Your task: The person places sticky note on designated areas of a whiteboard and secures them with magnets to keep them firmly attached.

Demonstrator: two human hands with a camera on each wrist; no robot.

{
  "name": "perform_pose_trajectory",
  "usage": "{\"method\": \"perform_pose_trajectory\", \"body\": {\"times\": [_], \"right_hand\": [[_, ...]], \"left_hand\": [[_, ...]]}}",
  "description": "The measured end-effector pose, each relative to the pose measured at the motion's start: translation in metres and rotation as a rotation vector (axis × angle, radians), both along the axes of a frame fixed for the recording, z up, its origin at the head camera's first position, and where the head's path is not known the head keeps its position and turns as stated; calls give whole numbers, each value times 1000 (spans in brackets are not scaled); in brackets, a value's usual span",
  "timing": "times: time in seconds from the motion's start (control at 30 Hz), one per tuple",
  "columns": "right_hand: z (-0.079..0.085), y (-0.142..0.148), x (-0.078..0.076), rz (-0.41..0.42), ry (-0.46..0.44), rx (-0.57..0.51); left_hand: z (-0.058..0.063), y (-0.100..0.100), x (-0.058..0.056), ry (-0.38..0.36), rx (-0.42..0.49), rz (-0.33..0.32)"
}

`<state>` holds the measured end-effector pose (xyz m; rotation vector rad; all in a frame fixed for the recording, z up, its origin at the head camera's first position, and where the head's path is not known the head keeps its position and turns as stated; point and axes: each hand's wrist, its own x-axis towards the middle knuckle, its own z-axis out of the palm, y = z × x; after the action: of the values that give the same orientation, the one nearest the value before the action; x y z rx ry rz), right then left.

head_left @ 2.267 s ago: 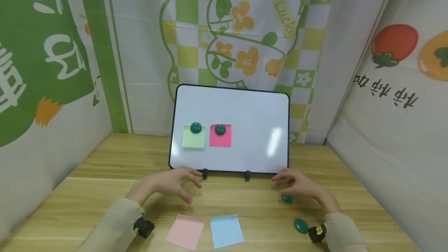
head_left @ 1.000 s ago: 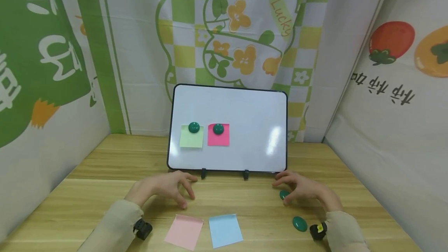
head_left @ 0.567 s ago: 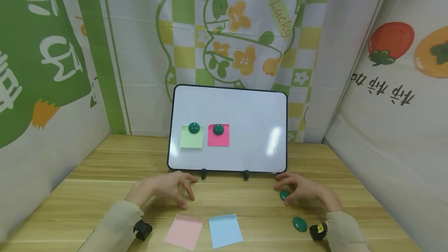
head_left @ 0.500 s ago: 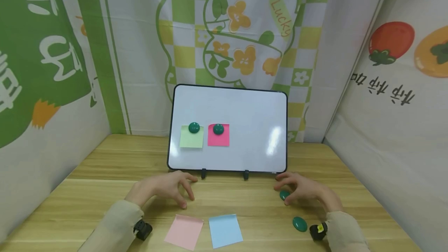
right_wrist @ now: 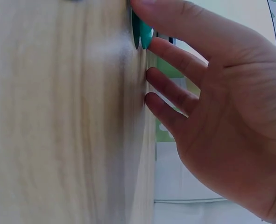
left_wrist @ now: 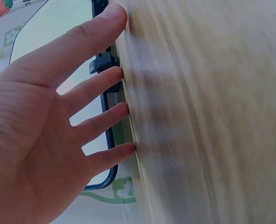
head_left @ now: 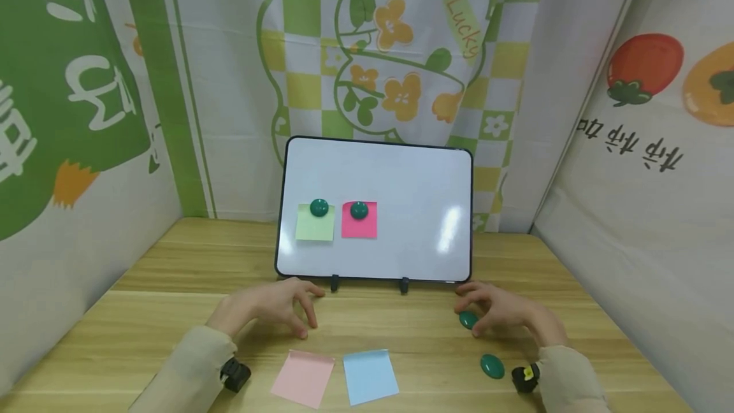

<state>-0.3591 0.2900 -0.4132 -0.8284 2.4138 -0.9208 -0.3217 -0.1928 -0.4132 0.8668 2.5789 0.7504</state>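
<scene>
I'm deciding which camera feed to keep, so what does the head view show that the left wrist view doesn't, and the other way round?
Only the head view: the right hand with a green disc between its thumb and a finger, and the pale pink note and blue note lying on the table.
Only the left wrist view: the palm side of the left hand, fingers spread.
Both: the left hand itself, the table and at least part of the whiteboard.

Wooden table (head_left: pixel 390 324) — pink note (head_left: pixel 303 378), blue note (head_left: pixel 370 377), green discs (head_left: pixel 492 366), whiteboard (head_left: pixel 413 209).
</scene>
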Motion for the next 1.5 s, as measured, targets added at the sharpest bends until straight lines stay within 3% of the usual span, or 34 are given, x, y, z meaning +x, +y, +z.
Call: {"method": "perform_pose_trajectory", "body": {"times": [0.4, 1.27, 1.5], "right_hand": [[2, 1, 4, -48, 38, 61], [-3, 4, -1, -34, 50, 20], [-4, 4, -1, -39, 44, 17]], "left_hand": [[-1, 0, 2, 20, -9, 12], [-2, -1, -1, 10, -30, 7], [4, 1, 9, -62, -71, 45]]}}
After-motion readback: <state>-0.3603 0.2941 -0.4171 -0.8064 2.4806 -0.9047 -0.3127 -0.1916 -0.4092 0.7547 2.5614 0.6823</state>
